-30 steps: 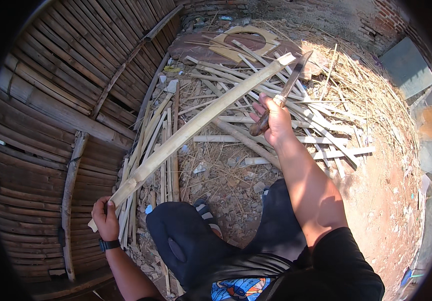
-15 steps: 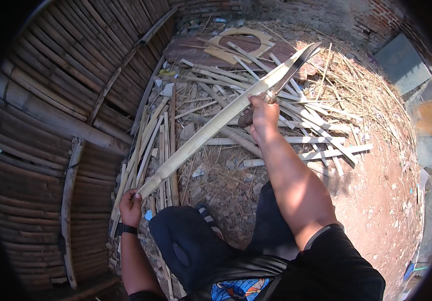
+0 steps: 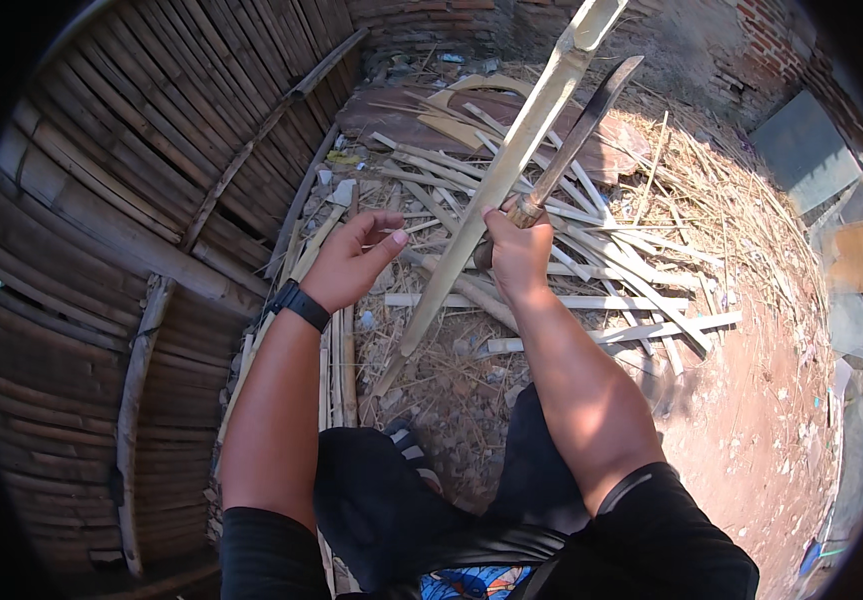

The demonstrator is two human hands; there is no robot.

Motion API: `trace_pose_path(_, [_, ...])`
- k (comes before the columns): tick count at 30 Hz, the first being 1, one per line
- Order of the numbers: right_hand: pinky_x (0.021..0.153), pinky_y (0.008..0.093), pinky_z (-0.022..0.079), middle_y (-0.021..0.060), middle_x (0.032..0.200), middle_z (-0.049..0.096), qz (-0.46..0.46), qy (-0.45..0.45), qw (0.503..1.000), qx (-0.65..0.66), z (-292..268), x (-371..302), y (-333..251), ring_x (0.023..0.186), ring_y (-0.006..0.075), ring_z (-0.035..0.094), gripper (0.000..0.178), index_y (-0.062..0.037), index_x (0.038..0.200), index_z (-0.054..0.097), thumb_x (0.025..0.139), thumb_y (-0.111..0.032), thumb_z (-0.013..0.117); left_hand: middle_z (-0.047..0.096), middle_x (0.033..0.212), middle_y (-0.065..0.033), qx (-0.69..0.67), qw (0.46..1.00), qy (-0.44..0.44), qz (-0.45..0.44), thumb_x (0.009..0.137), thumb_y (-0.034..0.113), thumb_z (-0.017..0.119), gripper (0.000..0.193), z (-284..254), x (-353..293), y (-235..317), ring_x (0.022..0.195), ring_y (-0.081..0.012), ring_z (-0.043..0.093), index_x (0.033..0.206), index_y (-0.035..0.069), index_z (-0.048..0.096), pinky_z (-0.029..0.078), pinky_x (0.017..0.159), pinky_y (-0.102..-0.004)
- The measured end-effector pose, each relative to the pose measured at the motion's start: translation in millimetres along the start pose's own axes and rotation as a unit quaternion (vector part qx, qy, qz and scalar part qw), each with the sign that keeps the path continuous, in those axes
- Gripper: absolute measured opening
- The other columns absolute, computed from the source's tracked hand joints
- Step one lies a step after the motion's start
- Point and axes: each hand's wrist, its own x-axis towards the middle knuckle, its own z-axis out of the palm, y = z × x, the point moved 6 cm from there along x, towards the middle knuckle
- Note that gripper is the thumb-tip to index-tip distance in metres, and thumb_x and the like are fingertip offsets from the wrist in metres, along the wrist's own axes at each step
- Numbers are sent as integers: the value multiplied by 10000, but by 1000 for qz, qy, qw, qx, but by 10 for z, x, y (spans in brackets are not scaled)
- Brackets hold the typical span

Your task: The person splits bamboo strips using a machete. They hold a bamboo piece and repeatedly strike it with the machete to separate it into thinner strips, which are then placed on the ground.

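Note:
My right hand (image 3: 519, 250) grips the wooden handle of a machete (image 3: 578, 135), whose long dark blade points up and away to the right. Pinned along that same hand by the thumb is a long split-bamboo strip (image 3: 491, 195), pale on its inner face. It slants from my knees up past the top edge of the picture, left of the blade. My left hand (image 3: 351, 260), with a black watch at the wrist, hovers left of the strip without touching it. Its fingers are bent and the thumb stands apart, nothing in between.
Many bamboo strips (image 3: 641, 310) lie crisscrossed on the dirt floor beyond my knees, among straw and shavings. A bamboo-slat wall (image 3: 81, 330) rises close on the left. At the back stands a brick wall (image 3: 741, 45); grey sheets (image 3: 808, 140) lean at the right.
My left hand has let go of the strip's lower end and moved up and forward. The strip has tipped steeper, its far end swinging up away from the blade.

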Motion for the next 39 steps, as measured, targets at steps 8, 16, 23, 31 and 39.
trace_pose_path(8, [737,296,516,64,931,675,103,-146,984,27,205,-254,-324,820,134,651,202,-5,1035,632,854,12,720,652,1256,-70,-14,997,-66,45,1027,392,609,507,493,580,1093,1205,-144,569,1375,26,565,449,1043,-314])
trace_pose_path(16, [914,378,589,191,1292,611,77,-183,980,1,-98,-161,-424,1136,268,653,278,52,1154,595,927,-54,716,698,1245,-95,-26,976,57,210,1102,345,423,400,-121,318,1345,1141,-219,669,1229,51,662,493,1000,-363])
trace_pose_path(23, [917,447,603,236,1371,541,101,-172,979,-49,-438,-20,-471,1166,338,641,186,19,1118,532,974,-53,625,585,1312,-303,48,874,426,228,1087,226,259,461,-946,-786,1767,1168,-385,641,1352,-116,418,506,1058,-439])
trace_pose_path(31, [816,374,617,199,1273,621,179,-204,957,-106,-492,-63,-203,1002,261,697,296,59,1138,578,945,-128,701,517,1389,-315,82,785,579,207,1067,257,281,528,-985,-1519,1333,1210,-448,601,1434,-122,307,473,1096,-485])
trace_pose_path(39, [635,336,556,210,1033,694,249,-284,742,-554,-480,-258,190,702,216,694,795,93,1383,481,869,-434,781,543,925,-43,-301,880,218,295,982,434,525,571,-1626,-1876,579,768,-134,477,1318,-23,459,385,745,-282])
